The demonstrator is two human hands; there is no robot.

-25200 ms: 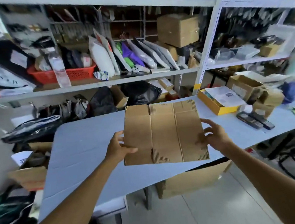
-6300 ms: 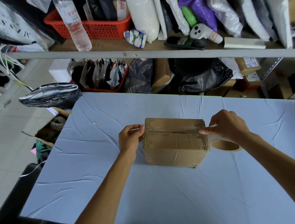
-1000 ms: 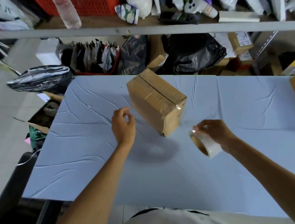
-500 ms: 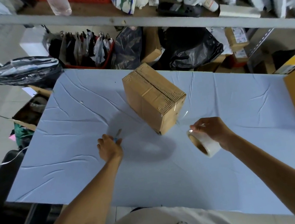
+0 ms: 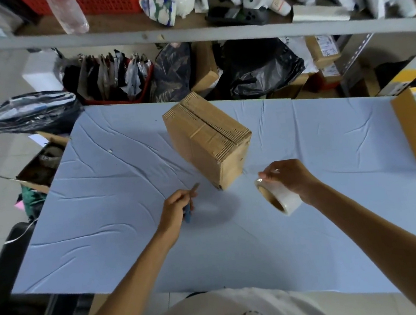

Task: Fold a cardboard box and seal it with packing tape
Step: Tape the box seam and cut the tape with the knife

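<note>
Left hand (image 5: 175, 209) grips a blue cutter (image 5: 188, 214), right hand (image 5: 291, 179) holds the tape roll (image 5: 283, 199); the tilted box (image 5: 205, 142) lies just beyond, between them, nearer the right.

Cardboard box (image 5: 207, 141) tilted, flaps closed, lowest corner pointing down at blue table (image 5: 105, 220). L hand (image 5: 176, 207) grips small blue cutter (image 5: 188, 212) near that corner. R hand (image 5: 289, 179) holds tape roll (image 5: 281, 199) just right of box.

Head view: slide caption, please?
Left hand grips a blue-handled cutter beside the tilted cardboard box; right hand holds the tape roll.
</note>
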